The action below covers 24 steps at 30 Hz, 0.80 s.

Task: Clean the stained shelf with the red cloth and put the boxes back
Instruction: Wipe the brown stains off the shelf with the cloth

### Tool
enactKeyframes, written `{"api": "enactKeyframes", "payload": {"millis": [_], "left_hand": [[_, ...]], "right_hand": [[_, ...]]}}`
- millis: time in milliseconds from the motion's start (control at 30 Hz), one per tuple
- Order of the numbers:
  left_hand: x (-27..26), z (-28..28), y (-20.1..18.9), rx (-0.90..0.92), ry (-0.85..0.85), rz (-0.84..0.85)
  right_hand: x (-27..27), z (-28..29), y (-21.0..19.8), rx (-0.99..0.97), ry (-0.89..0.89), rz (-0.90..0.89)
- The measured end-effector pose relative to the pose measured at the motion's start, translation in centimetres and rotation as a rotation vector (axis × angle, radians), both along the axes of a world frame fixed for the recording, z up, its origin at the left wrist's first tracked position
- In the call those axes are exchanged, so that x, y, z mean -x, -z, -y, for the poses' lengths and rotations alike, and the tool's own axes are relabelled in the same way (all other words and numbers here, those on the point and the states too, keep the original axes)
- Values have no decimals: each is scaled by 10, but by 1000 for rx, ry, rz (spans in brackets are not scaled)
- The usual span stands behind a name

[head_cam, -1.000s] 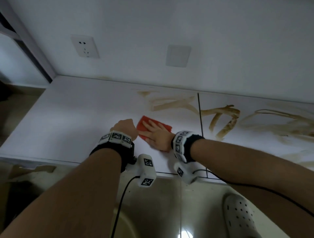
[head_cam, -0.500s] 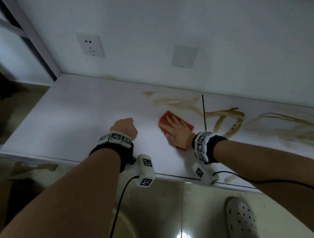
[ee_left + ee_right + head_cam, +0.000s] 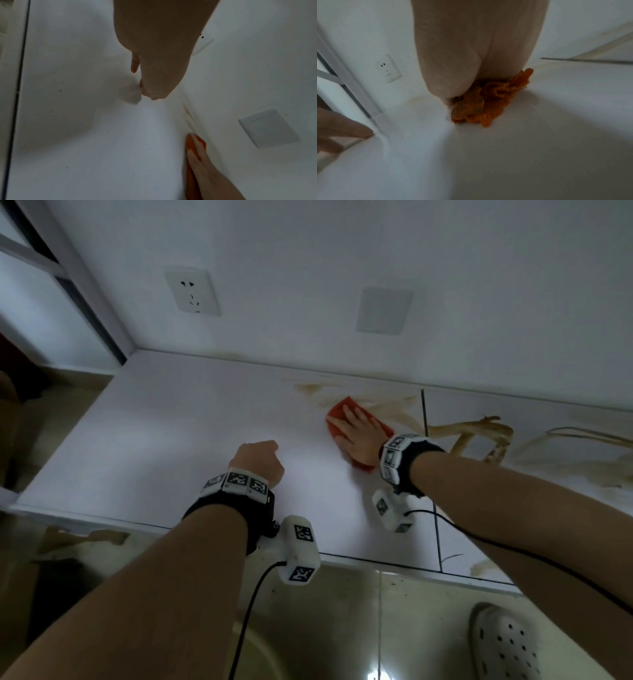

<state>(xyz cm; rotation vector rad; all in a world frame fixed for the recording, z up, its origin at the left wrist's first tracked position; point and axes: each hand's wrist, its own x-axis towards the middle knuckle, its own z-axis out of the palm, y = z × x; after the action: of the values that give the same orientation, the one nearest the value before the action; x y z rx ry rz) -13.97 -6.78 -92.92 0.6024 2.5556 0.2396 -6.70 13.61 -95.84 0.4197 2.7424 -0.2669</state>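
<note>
The white shelf (image 3: pixel 164 440) carries brown smeared stains (image 3: pixel 479 429) on its right half. The red cloth (image 3: pixel 337 414) lies near the back wall, just left of the dark seam, and shows bunched up in the right wrist view (image 3: pixel 488 104). My right hand (image 3: pixel 359 433) lies flat on the cloth with straight fingers and presses it down. My left hand (image 3: pixel 260 460) is a fist that holds nothing, with its knuckles on bare shelf left of the cloth. In the left wrist view the left hand (image 3: pixel 154 60) shows the same way. No boxes are in view.
A wall socket (image 3: pixel 192 291) and a blank cover plate (image 3: pixel 383 310) sit on the wall behind the shelf. A window frame (image 3: pixel 85 285) closes the left end. A dark seam (image 3: pixel 424 419) splits the shelf. Below are tiled floor and a white perforated shoe (image 3: pixel 503 645).
My right hand has slid the red cloth rightward and back toward the wall, onto the pale smears left of the seam. The left fist has stayed put.
</note>
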Motion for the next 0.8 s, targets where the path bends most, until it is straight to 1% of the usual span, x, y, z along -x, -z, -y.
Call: {"api": "enactKeyframes", "payload": {"millis": [100, 133, 200, 300, 367, 500, 600, 700, 800], "left_hand": [[1, -2, 0, -13, 4, -12], [2, -2, 0, -19, -2, -1], [5, -2, -2, -30, -22, 22], [4, 1, -6, -27, -63, 7], [1, 6, -5, 5, -63, -12], [4, 13, -5, 45, -43, -16], [8, 11, -7, 37, -34, -21], [10, 8, -3, 27, -28, -18], [15, 8, -1, 11, -40, -12]], "right_hand": [[-26, -9, 0, -36, 20, 29], [-32, -3, 0, -38, -7, 45], [-37, 17, -2, -34, -116, 54], [-22, 54, -5, 32, -304, 80], [-1, 69, -3, 57, -331, 92], [37, 65, 2, 52, -243, 68], [50, 38, 4, 52, -109, 24], [37, 1, 3, -2, 13, 24], [7, -11, 0, -21, 21, 40]]}}
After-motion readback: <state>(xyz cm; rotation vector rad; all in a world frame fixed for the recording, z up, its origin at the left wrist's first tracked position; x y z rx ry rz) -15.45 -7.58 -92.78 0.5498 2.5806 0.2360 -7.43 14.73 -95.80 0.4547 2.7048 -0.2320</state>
